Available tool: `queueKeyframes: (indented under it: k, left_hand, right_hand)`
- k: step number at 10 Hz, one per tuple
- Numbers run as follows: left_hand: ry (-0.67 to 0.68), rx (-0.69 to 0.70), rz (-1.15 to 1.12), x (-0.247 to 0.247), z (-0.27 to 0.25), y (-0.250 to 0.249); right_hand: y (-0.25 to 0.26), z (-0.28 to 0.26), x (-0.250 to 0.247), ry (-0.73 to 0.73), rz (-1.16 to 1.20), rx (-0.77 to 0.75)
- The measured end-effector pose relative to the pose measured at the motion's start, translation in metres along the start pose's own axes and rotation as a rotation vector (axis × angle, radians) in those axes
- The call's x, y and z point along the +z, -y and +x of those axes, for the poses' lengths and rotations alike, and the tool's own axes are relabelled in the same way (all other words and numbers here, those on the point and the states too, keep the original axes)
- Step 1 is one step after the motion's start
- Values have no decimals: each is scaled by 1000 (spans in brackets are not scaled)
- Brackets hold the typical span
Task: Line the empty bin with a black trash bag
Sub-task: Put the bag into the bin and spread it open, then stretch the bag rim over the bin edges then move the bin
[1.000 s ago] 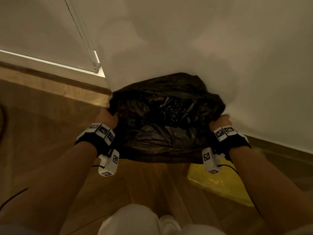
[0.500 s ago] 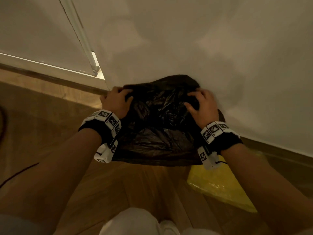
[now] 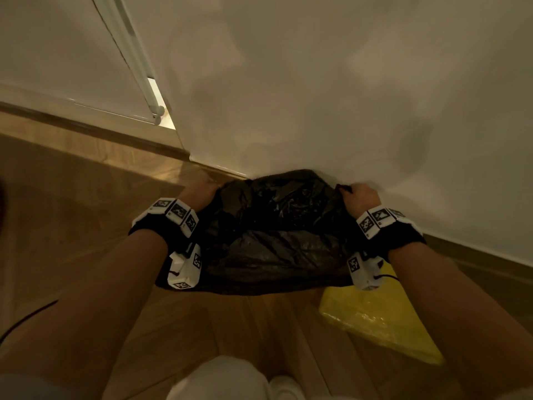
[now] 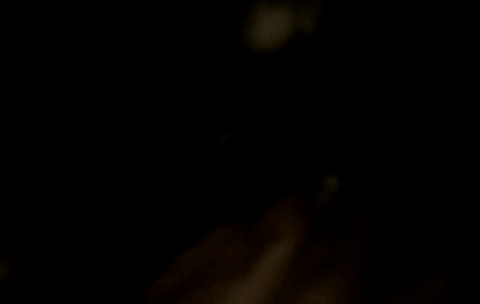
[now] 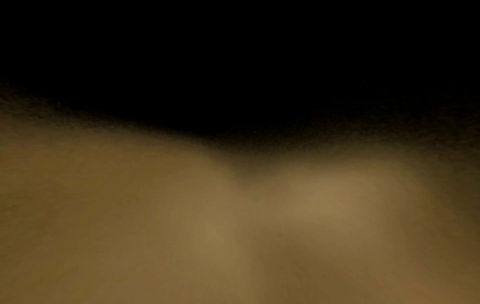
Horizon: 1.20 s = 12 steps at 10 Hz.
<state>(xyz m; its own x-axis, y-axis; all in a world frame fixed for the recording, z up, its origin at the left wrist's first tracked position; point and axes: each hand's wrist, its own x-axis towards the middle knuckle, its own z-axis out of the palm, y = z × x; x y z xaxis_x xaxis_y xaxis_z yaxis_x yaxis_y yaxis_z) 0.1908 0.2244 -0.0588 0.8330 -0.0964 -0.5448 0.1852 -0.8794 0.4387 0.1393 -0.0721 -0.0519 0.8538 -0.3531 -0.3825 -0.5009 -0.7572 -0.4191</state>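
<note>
Both hands grip the rim of the black trash bag (image 3: pixel 277 235): the left hand (image 3: pixel 199 194) clutches its left edge, the right hand (image 3: pixel 359 197) pinches a fold at its right edge. Nearest the viewer, the bag's front hem already hangs over the bin's near side; the bin itself is hidden beneath the plastic. The mouth faces upward, its long axis running left to right between the hands. Judged nearly lined: the far rim, against the white wall (image 3: pixel 346 96), seems left to seat. Both wrist views are too dark to read.
</note>
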Motion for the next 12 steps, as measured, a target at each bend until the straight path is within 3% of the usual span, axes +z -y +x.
queueKeyframes:
  k: [1, 2, 3, 4, 5, 7, 8, 9, 10, 11, 12]
  left_hand:
    - [25, -125, 38, 1, 6, 16]
    - [33, -164, -59, 3, -2, 22]
    - [96, -122, 32, 8, -4, 34]
    - [43, -154, -101, 3, -10, 31]
    - [43, -164, -177, 2, -16, 37]
    - [8, -227, -163, 14, -29, 64]
    - [0, -245, -237, 15, -31, 67]
    - [20, -224, -225, 16, -42, 61]
    - [-3, -248, -348, 17, -55, 60]
    - [-12, -271, -509, 17, -67, 71]
    - [59, -313, -656, 19, -93, 79]
  right_hand:
    - [-14, -5, 1, 71, -153, 95]
    - [-23, -10, 4, 107, -204, 111]
    - [-22, -6, 6, 34, -137, 66]
    - [-11, -5, 3, -218, 165, -61]
    - [-4, -18, -3, -100, 123, -199]
    - [-34, -32, 8, 281, -134, -2]
    - [-42, -41, 11, 263, -60, 42]
    - [-47, -51, 9, 129, 188, 114]
    - [-55, -69, 5, 117, 612, 245]
    - [-76, -84, 5, 236, 760, 254]
    - [-85, -103, 4, 363, 594, 191]
